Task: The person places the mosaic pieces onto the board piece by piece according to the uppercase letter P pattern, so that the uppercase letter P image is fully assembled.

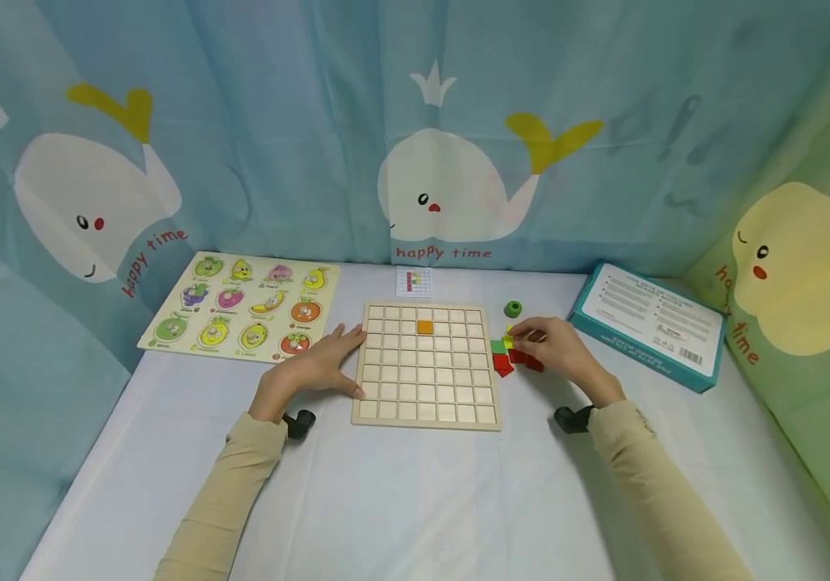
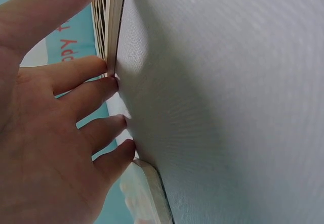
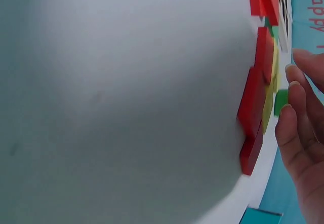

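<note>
A square wooden grid board (image 1: 425,383) lies in the middle of the table, with one orange square tile (image 1: 425,328) in an upper cell. My left hand (image 1: 320,363) rests at its left edge, fingers spread and thumb at the lower left side. In the left wrist view, the fingertips of that hand (image 2: 61,118) meet the board's side (image 2: 115,27). Over loose tiles right of the board, my right hand (image 1: 556,347) has its fingertips beside yellow tiles (image 1: 508,342). Red tiles (image 3: 253,102) and a green tile (image 1: 498,347) lie there too; nothing shows between the fingertips.
A small pattern card (image 1: 414,282) lies behind the board. A green round piece (image 1: 513,308) sits beyond the tiles. To the left is a fruit puzzle board (image 1: 240,307), to the right a teal and white box (image 1: 650,323). A whale-printed curtain (image 1: 298,161) encloses the table.
</note>
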